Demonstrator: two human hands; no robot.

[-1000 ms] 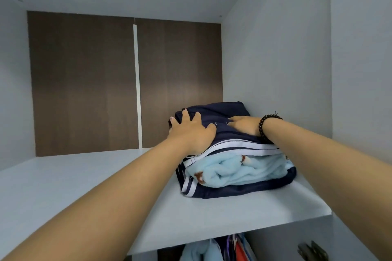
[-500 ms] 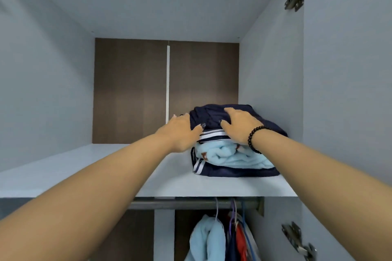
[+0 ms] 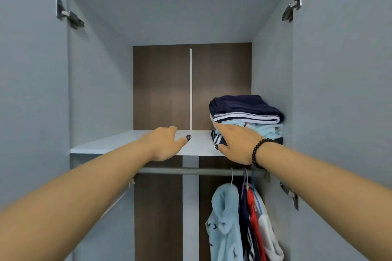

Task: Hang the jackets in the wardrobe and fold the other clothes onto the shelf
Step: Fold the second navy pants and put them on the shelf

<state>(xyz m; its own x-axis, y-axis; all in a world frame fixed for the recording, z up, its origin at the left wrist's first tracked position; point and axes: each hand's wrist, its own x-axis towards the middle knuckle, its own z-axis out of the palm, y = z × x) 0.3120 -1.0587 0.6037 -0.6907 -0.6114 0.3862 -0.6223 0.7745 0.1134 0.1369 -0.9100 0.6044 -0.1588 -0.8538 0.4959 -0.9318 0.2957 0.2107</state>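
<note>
Here, folded stack (image 3: pixel 247 118) at shelf (image 3: pixel 127 144) right wall

Your left hand (image 3: pixel 164 144) sits at about 9 o'clock of the folded stack (image 3: pixel 247 119), fingers loosely curled over the front edge of the shelf (image 3: pixel 118 145), holding nothing. Your right hand (image 3: pixel 235 144), with a beaded bracelet (image 3: pixel 257 152) at the wrist, lies with straight fingers against the stack's front, at its 6 o'clock. The stack stands at the shelf's right end, navy on top, pale blue under it. Below the shelf, at 6 o'clock, jackets (image 3: pixel 239 224) hang from the rail (image 3: pixel 186 171).
</note>
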